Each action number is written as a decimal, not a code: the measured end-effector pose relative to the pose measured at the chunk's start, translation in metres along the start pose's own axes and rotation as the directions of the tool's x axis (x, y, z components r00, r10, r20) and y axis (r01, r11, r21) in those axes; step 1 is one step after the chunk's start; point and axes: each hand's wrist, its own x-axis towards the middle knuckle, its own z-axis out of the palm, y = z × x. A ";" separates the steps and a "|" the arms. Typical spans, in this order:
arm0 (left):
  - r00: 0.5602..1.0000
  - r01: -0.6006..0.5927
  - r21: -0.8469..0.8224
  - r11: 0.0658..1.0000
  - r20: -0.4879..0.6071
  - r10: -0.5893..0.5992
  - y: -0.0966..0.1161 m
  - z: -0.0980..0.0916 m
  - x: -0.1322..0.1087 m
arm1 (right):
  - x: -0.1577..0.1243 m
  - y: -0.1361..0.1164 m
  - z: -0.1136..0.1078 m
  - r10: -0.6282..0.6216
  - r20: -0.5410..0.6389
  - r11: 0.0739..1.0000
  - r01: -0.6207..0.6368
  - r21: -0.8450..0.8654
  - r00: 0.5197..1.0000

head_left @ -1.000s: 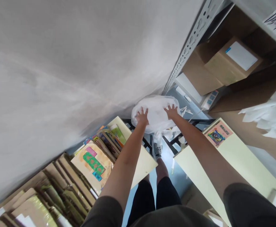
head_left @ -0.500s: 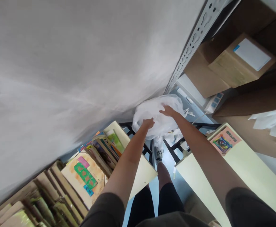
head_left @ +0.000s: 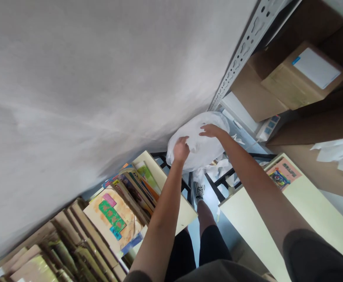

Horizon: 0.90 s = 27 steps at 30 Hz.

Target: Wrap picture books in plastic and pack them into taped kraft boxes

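Observation:
A bulging white plastic bag point(head_left: 197, 152) sits low between two pale tabletops, close to the wall. My left hand point(head_left: 181, 150) is over the bag's left part, its fingers partly bent and apart. Over the upper right part, my right hand point(head_left: 210, 131) has its fingers stretched out and spread. Both hands are at the bag's surface, with no fold of plastic visibly gripped. Whether the fingertips press on it I cannot tell. Loose white scraps point(head_left: 218, 169) lie just below the bag.
Books and folders point(head_left: 133, 192) stand in rows on the left table. A booklet point(head_left: 283, 174) lies on the right table point(head_left: 277, 219). Black metal frames point(head_left: 218, 184) flank my foot. Cardboard boxes point(head_left: 303, 78), a power strip point(head_left: 269, 127) and a perforated shelf post point(head_left: 242, 51) are at the right.
My left hand has moved up the bag and turned, its fingers now lifted more. My right hand has shifted slightly. The bag's top looks smoother and more rounded.

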 end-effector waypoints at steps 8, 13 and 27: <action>0.970 0.158 -0.146 0.976 -0.161 -0.181 -0.015 -0.031 0.006 | -0.061 -0.023 0.020 -0.117 0.009 0.898 0.110 -0.426 0.993; 0.974 0.105 -0.166 0.981 -0.181 -0.135 -0.015 -0.041 -0.006 | -0.038 -0.055 0.040 -0.044 -0.050 0.888 0.016 -0.460 0.998; 0.979 0.106 -0.183 0.977 -0.151 -0.134 0.022 -0.075 -0.065 | -0.170 -0.117 0.002 -0.237 -0.363 0.937 0.114 -0.329 0.901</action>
